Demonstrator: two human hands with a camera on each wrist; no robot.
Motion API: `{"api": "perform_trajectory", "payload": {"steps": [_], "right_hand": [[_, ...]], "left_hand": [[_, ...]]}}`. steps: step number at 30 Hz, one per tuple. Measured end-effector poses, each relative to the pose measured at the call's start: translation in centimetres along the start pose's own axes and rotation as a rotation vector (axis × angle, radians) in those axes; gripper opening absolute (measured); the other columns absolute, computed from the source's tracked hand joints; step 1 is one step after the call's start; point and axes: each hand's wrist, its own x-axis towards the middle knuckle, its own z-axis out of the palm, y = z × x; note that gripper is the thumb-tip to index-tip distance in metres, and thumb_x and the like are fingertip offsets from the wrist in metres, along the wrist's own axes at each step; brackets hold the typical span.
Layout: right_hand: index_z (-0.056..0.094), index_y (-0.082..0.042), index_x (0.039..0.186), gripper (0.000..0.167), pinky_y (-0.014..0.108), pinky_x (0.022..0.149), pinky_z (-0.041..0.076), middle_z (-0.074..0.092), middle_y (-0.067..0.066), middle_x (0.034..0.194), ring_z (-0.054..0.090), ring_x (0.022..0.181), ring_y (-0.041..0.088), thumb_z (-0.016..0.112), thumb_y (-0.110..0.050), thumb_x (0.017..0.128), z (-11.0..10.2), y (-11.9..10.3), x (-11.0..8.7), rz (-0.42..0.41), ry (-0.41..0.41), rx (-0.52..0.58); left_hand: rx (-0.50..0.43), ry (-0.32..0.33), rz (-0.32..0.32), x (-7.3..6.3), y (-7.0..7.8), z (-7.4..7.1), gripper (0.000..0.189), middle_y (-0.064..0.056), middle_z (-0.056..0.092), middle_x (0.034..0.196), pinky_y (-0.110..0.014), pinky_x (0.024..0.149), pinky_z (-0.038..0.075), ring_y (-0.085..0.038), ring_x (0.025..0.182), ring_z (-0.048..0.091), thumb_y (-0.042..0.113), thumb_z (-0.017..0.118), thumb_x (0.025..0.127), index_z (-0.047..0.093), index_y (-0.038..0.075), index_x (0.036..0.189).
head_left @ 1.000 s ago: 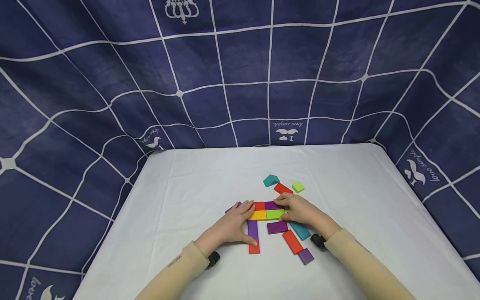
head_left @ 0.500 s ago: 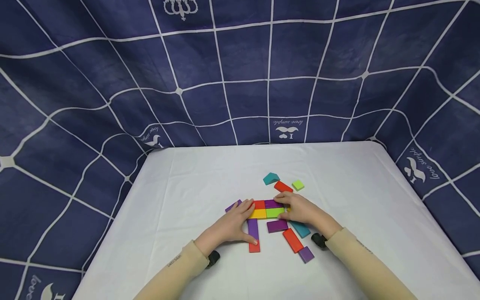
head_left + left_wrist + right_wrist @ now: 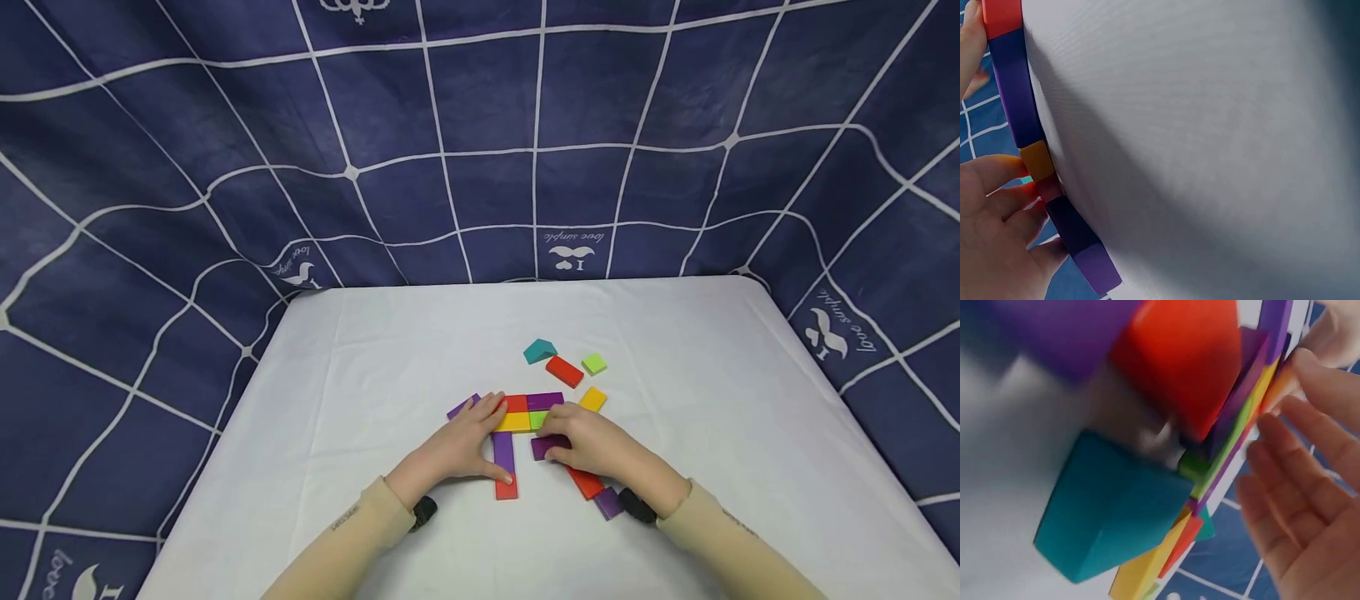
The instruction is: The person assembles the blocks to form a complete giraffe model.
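Observation:
Flat coloured blocks lie joined mid-table: red, purple, yellow and green. My left hand rests with spread fingers at their left end. Its thumb touches the red block below a long violet block. My right hand is over a loose dark purple block, thumb and fingertips at its right part. In the right wrist view the right fingers are loosely bent, and a teal block lies close by; the hand hides it in the head view.
Right of the row lie a yellow block, a red block and a small purple block. Behind are a teal block, a red one and a light green one. A navy curtain surrounds the white tabletop.
My right hand has left the right end of the block row and moved nearer, over the loose dark purple block. The yellow block behind it now shows. My left hand stays in place.

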Motion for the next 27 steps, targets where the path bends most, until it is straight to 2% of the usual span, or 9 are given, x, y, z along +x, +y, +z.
{"api": "perform_trajectory", "payload": {"steps": [6, 19, 23, 27], "right_hand": [[0.075, -0.005, 0.106, 0.027, 0.034, 0.084, 0.058, 0.067, 0.002, 0.097, 0.063, 0.093, 0.017, 0.081, -0.014, 0.080, 0.5, -0.8, -0.8, 0.052, 0.003, -0.080], [0.075, -0.004, 0.098, 0.026, 0.031, 0.079, 0.059, 0.065, 0.003, 0.091, 0.061, 0.086, 0.016, 0.085, -0.013, 0.076, 1.8, -1.3, -2.0, 0.146, 0.086, -0.124], [0.074, -0.002, 0.100, 0.032, 0.033, 0.079, 0.059, 0.066, 0.004, 0.091, 0.062, 0.086, 0.017, 0.086, -0.016, 0.074, 2.0, -1.6, -2.1, 0.238, 0.080, -0.085], [0.069, 0.000, 0.103, 0.041, 0.030, 0.072, 0.058, 0.065, 0.004, 0.087, 0.059, 0.077, 0.015, 0.088, -0.021, 0.073, 2.1, -1.9, -2.0, 0.388, 0.066, -0.021]], "left_hand": [[-0.002, 0.006, 0.005, -0.2, 0.1, -0.1, 0.113, -0.009, 0.021, 0.165, -0.046, 0.124, 0.018, -0.025, 0.153, 0.019, 0.063, 0.079, 0.069, 0.029, 0.008, 0.155], [0.024, 0.000, 0.002, -0.3, 0.3, -0.1, 0.113, -0.007, 0.021, 0.165, -0.047, 0.123, 0.021, -0.025, 0.153, 0.018, 0.064, 0.078, 0.070, 0.029, 0.009, 0.155], [0.022, 0.005, 0.009, -0.3, 0.2, -0.1, 0.112, -0.008, 0.021, 0.165, -0.046, 0.123, 0.020, -0.024, 0.153, 0.018, 0.063, 0.078, 0.070, 0.029, 0.009, 0.155], [0.019, 0.009, 0.012, -0.4, 0.2, -0.1, 0.112, -0.008, 0.021, 0.165, -0.047, 0.123, 0.021, -0.025, 0.153, 0.019, 0.062, 0.079, 0.070, 0.029, 0.009, 0.155]]}}
